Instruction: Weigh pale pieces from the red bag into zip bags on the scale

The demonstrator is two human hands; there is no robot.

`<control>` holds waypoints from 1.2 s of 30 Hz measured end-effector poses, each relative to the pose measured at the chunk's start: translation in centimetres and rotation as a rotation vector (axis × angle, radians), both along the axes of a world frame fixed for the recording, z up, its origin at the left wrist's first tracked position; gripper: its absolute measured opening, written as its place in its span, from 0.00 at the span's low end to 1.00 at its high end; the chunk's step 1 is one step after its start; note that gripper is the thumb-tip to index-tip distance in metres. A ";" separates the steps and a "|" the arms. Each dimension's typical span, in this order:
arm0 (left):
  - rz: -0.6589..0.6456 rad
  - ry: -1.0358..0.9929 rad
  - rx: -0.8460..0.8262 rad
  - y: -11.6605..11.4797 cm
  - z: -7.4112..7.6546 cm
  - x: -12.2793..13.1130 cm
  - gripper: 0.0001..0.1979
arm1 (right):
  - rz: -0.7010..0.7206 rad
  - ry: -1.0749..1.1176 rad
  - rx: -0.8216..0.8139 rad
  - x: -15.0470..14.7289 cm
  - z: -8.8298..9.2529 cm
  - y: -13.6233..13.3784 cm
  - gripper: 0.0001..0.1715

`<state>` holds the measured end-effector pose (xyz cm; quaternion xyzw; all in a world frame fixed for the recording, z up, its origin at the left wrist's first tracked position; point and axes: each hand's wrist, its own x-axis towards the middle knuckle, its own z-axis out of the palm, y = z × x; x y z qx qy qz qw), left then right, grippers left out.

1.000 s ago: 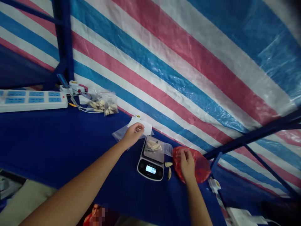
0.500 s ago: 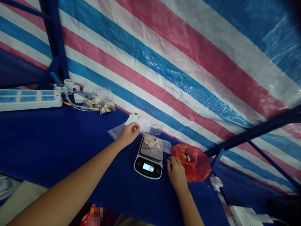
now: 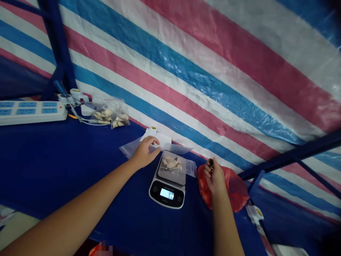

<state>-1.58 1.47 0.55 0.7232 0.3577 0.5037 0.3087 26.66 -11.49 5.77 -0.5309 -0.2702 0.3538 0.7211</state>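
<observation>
A white digital kitchen scale (image 3: 167, 193) stands on the blue table with its display lit, reading what looks like 9.7. On its metal plate lies a clear zip bag (image 3: 190, 167) with pale, sliced-looking pieces (image 3: 171, 163). My left hand (image 3: 146, 152) hovers left of the plate, thumb and fingers apart and holding nothing, near clear plastic bags (image 3: 128, 147) and a white paper (image 3: 163, 138). Over a red plastic bag (image 3: 236, 188) right of the scale, my right hand (image 3: 216, 177) pinches a small dark piece (image 3: 211, 163) whose kind I cannot make out.
Filled zip bags (image 3: 119, 119) of similar pale pieces sit at the back left, beside cables, plugs and a white power strip (image 3: 32, 113). A striped tarp (image 3: 165, 81) rises behind the blue table (image 3: 66, 153). A white plug (image 3: 255, 213) hangs at the right edge.
My right hand has lifted from beside the scale to above the red bag, now with a small dark piece. My left fingers have spread. The display went from 0.0 to about 9.7.
</observation>
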 end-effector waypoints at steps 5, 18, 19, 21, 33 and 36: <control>-0.223 0.033 -0.013 -0.5 0.9 0.0 0.13 | -0.021 -0.098 0.010 0.1 -1.8 -0.4 0.25; 0.180 -0.188 -0.337 2.0 -0.4 0.4 0.25 | -0.076 -0.125 -0.045 -0.1 -1.3 -0.5 0.23; 0.216 -0.188 -0.372 2.3 -0.4 0.1 0.25 | -0.073 -0.087 -0.068 0.0 -1.4 -0.5 0.22; 0.236 -0.140 -0.440 2.7 -0.5 -0.4 0.22 | -0.010 0.041 -0.096 0.3 -1.3 -0.6 0.19; 0.388 0.292 0.055 0.5 1.2 -1.7 0.18 | 0.212 0.369 -0.086 0.1 -1.4 -0.6 0.13; 0.126 0.195 0.217 -3.6 4.1 -0.1 0.15 | 0.200 0.363 -0.112 -0.4 -2.1 -0.2 0.15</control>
